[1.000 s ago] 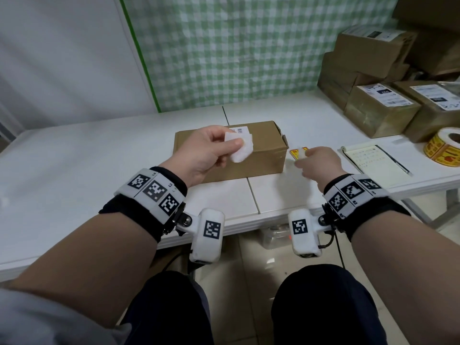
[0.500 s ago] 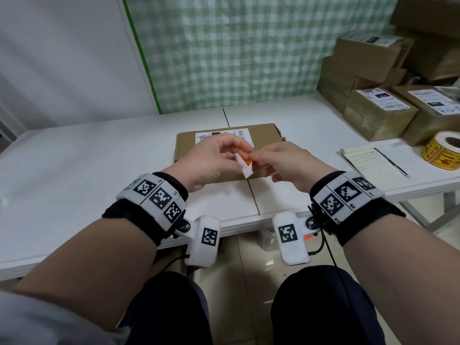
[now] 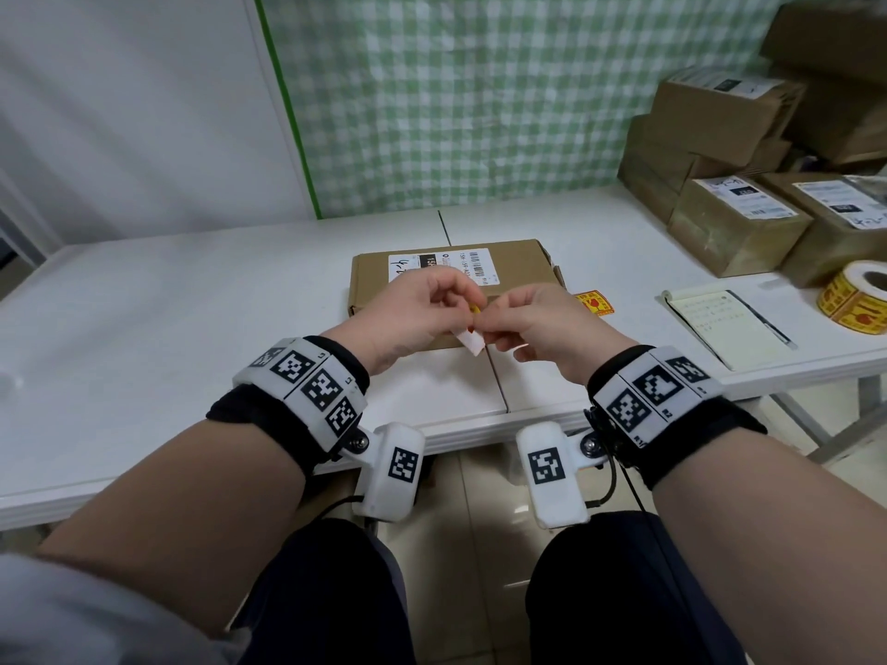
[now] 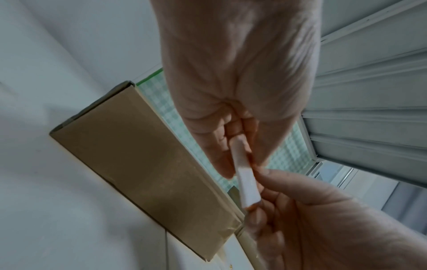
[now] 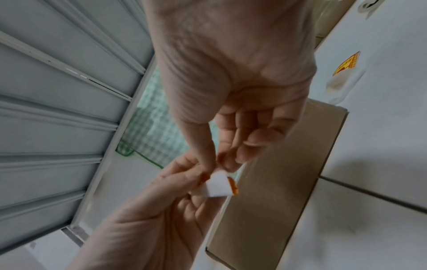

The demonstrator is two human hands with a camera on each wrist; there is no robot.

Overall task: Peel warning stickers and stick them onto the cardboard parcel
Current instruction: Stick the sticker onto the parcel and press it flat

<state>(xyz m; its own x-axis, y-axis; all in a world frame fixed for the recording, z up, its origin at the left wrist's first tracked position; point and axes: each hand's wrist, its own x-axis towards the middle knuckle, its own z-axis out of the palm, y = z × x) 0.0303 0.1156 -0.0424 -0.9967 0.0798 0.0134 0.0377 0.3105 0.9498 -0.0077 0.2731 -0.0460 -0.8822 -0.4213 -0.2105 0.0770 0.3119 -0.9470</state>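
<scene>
Sticker (image 3: 469, 334) between both hands is a small piece w/ white backing paper facing the body and an orange-yellow printed edge peeking out at the fingertips; in right wrist view it shows as a white flap w/ orange rim (image 5: 219, 185), in left wrist view as a narrow white strip seen edge-on (image 4: 246, 184). It's held in the air above the table's near edge, in front of the cardboard parcel (image 3: 516, 264), not touching it.

Parcel: flat brown box lying on the white table (image 3: 192, 300), white shipping label (image 3: 439, 266) w/ barcode on top.

Counts: 1 sticker in hand, 1 loose yellow-red warning sticker (image 3: 594, 302) lying on the table just right of the parcel, 1 roll of same stickers (image 3: 857, 297) at far right, 1 notepad (image 3: 725, 328) w/ 1 pen (image 3: 763, 319) on it. Stacked brown boxes (image 3: 734, 223) at back right, at least 5; exact no. can't tell.

Left hand (image 3: 417, 314): thumb and forefinger pinch the sticker's upper part, other fingers curled in. Right hand (image 3: 537, 324): thumb and forefinger pinch the sticker's edge from the right, remaining fingers loosely curled below. Fingertips of both hands meet at the sticker. Both forearms raised over the lap, wrists level.
</scene>
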